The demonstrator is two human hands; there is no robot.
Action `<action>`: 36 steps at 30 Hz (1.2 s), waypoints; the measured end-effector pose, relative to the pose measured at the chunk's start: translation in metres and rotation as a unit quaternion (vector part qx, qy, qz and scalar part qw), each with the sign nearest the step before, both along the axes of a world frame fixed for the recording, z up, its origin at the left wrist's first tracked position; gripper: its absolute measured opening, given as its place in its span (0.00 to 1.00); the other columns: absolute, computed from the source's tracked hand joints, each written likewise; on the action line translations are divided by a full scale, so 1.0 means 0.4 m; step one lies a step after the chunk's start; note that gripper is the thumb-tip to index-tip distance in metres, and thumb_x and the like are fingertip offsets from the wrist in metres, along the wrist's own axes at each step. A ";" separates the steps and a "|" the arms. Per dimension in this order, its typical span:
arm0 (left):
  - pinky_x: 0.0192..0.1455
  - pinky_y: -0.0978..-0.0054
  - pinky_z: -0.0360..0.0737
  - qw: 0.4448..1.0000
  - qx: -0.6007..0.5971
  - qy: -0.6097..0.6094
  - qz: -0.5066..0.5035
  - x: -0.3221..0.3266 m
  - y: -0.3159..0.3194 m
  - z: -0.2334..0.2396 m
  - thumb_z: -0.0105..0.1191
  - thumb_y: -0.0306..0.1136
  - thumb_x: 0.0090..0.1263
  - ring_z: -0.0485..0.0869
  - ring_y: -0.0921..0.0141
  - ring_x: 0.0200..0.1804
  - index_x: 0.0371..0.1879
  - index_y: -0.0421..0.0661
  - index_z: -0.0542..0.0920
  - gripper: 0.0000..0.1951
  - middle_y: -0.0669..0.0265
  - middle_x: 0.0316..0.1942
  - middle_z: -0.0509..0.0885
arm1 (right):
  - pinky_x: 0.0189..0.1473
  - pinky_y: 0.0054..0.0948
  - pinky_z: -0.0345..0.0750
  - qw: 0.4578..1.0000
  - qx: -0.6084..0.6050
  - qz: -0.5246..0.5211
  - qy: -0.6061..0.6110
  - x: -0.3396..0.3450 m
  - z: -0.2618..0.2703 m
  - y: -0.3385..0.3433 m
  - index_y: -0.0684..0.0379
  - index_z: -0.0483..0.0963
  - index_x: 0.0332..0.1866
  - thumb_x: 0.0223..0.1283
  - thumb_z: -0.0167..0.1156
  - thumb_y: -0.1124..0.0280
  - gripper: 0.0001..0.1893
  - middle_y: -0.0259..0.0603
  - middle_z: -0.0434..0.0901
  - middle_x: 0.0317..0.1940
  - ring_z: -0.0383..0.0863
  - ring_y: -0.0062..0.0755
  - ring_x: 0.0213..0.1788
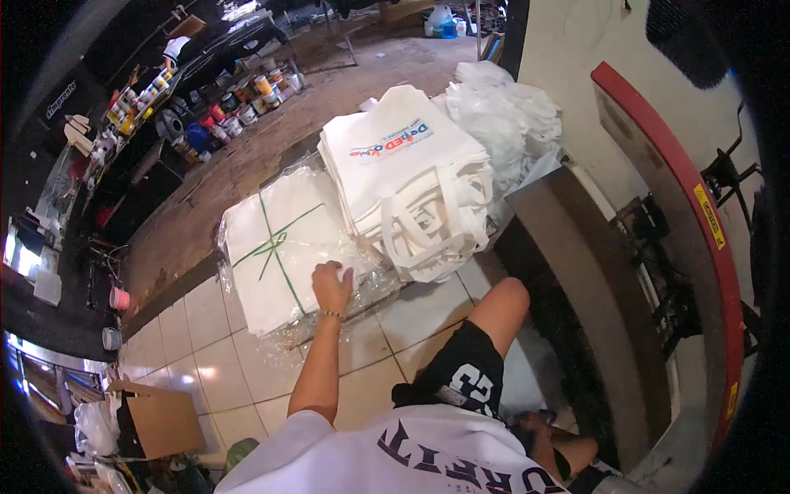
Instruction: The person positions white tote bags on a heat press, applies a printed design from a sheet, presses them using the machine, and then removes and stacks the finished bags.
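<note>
My left hand (333, 284), with a thin bracelet at the wrist, rests on the near right part of a flat stack of white material (296, 216) in clear plastic. Its fingers are slightly curled and the thumb stands apart. Green string (274, 241) crosses the stack and is tied in a bow. Touching this bundle on the right lies a pile of off-white fabric tote bags (401, 148) with printed lettering, their handles (426, 247) loose towards me. What appears to be my right hand (532, 425) is low at the right in shadow by my legs; its fingers are unclear.
Filmy white plastic bags (506, 117) are heaped behind the totes. A machine with a red-edged curved panel (679, 185) stands at the right. Paint containers (265, 89) line the far left, where a person (176, 50) is partly visible. An open cardboard box (163, 423) sits lower left on the tiles.
</note>
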State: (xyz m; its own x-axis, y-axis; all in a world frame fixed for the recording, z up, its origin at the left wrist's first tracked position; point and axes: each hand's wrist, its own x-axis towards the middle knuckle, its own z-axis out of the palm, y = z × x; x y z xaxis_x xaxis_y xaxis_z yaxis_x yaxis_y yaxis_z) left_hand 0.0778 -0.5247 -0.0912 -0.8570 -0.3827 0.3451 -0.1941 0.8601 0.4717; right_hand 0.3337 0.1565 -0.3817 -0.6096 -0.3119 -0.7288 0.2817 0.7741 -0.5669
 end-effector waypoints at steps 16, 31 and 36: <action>0.66 0.41 0.64 0.986 -0.086 -0.117 0.076 0.065 -0.085 -0.032 0.61 0.60 0.60 0.63 0.44 0.69 0.66 0.48 0.72 0.39 0.48 0.69 0.66 | 0.41 0.37 0.79 0.929 -0.041 -0.341 -0.138 -0.058 0.283 -0.195 0.57 0.77 0.53 0.69 0.60 0.64 0.13 0.43 0.84 0.45 0.84 0.36 0.42; 0.51 0.60 0.83 0.979 -0.171 -0.103 -0.047 0.211 -0.200 -0.005 0.70 0.31 0.46 0.79 0.53 0.57 0.66 0.54 0.73 0.41 0.53 0.65 0.74 | 0.37 0.34 0.81 0.927 -0.067 -0.363 -0.057 -0.059 0.332 -0.174 0.57 0.78 0.53 0.65 0.67 0.61 0.16 0.42 0.85 0.40 0.85 0.34 0.39; 0.54 0.58 0.81 0.960 -0.230 -0.161 -0.014 0.184 -0.171 0.016 0.72 0.33 0.48 0.78 0.54 0.57 0.64 0.54 0.74 0.38 0.57 0.60 0.76 | 0.38 0.32 0.80 0.945 -0.049 -0.324 -0.019 -0.071 0.401 -0.127 0.57 0.79 0.53 0.64 0.66 0.61 0.16 0.41 0.85 0.42 0.86 0.33 0.41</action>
